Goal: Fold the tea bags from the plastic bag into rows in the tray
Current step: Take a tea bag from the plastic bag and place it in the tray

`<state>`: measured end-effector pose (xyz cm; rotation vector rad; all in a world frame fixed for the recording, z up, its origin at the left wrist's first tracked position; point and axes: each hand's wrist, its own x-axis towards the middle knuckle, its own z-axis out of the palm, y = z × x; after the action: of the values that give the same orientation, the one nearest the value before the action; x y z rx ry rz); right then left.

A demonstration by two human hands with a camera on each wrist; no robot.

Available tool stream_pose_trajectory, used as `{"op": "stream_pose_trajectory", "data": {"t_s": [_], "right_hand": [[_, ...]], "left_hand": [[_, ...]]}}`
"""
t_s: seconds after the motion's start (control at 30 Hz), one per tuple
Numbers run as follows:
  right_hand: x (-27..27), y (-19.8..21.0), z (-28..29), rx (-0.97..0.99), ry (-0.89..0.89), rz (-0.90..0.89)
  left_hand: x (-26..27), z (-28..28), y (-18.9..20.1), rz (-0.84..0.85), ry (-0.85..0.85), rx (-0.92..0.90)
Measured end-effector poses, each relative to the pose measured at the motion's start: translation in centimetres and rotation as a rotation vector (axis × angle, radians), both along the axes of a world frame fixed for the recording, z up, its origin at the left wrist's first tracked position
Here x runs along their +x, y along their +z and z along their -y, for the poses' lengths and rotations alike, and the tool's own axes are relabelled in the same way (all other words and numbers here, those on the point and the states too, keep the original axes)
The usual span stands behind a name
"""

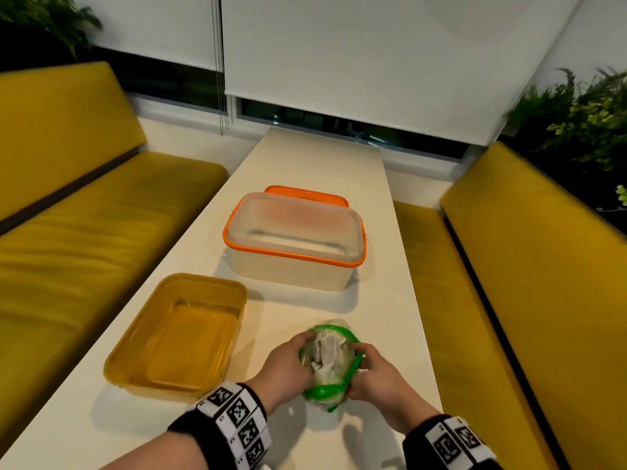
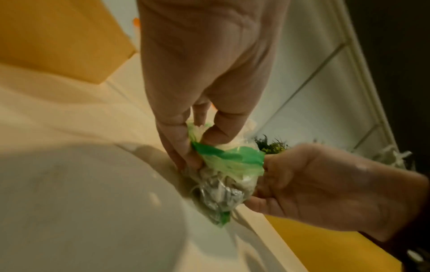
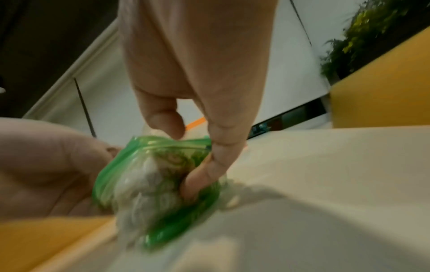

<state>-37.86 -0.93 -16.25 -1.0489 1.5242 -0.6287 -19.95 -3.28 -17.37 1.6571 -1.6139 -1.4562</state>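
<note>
Gripping green-rimmed plastic bag [image 1: 327, 366] from both sides: left hand [image 1: 283, 368] pinching left edge of mouth, right hand [image 1: 378, 379] pinching right edge, fingers curling round rim. Bag sitting on near end of white table [image 1: 305, 157], mouth gaping upward, tea bags [image 1: 324, 352] showing inside. Amber tray [image 1: 176, 334] lying left of bag, just beside left hand. Clear tub with orange rim [image 1: 295, 239] standing farther back, orange lid [image 1: 305, 193] lying behind it. Yellow benches [image 1: 84, 212] flanking table.
</note>
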Motion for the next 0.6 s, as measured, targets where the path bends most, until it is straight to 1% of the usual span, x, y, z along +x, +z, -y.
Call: {"op": "stream_pose_trajectory", "data": {"t_s": [0.03,0.07,0.1,0.13,0.17,0.2,0.23,0.27,0.3,0.4,0.43,0.47,0.5,0.6], "right_hand": [[0.2,0.1,0.1,0.045,-0.05,0.131],[0.2,0.3,0.2,0.064,-0.079,0.22],[0.1,0.2,0.3,0.047,-0.107,0.247],[0.0,-0.2,0.5,0.017,-0.138,0.205],[0.0,-0.6,0.6,-0.023,-0.16,0.116],[0.2,-0.9,0.6,-0.051,-0.157,0.002],[0.5,-1.1,0.4,-0.069,-0.138,-0.076],[0.6,-1.4,0.4,-0.073,-0.117,-0.103],[0.5,-1.7,0.3,-0.07,-0.105,-0.081],[0.0,-1.4,0.2,-0.006,-0.09,0.1],[-0.3,-1.2,0.2,0.014,-0.061,0.136],[-0.6,-1.1,0.3,0.028,-0.007,0.105],[-0.9,-1.1,0.4,0.028,0.067,-0.005],[-1.1,-0.8,1.2,-0.04,0.325,-0.565]], "left_hand": [[0.0,0.1,0.1,0.0,-0.011,0.0],[0.0,0.3,0.1,-0.02,-0.017,0.017],[0.1,0.4,0.1,-0.057,-0.019,0.038],[0.1,0.5,0.1,-0.096,-0.017,0.061],[0.1,0.6,0.0,-0.132,-0.012,0.085],[0.0,0.7,-0.1,-0.159,-0.003,0.105],[-0.1,0.6,-0.2,-0.175,0.003,0.118],[-0.2,0.6,-0.2,-0.188,0.006,0.128],[-0.3,0.5,-0.2,-0.199,0.005,0.136],[-0.1,0.5,-0.8,-0.232,0.02,0.171],[0.0,0.6,-1.1,-0.24,0.032,0.17],[0.1,0.7,-1.5,-0.241,0.047,0.16],[0.2,0.6,-1.9,-0.238,0.053,0.15],[0.4,0.5,-2.5,-0.187,0.035,0.104]]}}
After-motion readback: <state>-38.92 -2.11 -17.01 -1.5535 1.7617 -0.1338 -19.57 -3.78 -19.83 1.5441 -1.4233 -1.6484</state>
